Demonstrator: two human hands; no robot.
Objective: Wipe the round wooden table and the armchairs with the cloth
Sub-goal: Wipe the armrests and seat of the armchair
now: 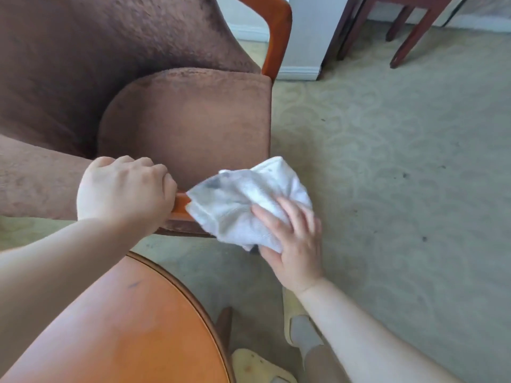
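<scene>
The single head view looks forward and steeply down from above the person's arms, close over the right hand (296,241) pressing the cloth (246,205). Left of that grip the left hand (124,189) sits equally near; the carpet (401,161) recedes beyond it.

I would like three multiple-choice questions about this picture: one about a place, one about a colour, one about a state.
1. Where is the cloth?
A. on the round table
B. against the front wooden rail of the armchair
C. on the carpet

2. What colour is the armchair's upholstery?
A. brown
B. green
C. white

3. What is the left hand doing?
A. hanging free
B. lying flat on the table
C. gripping the wooden rail

Answers:
1 B, the right hand presses it there.
2 A, the armchair cushion is brown.
3 C, its fingers curl over the rail.
</scene>
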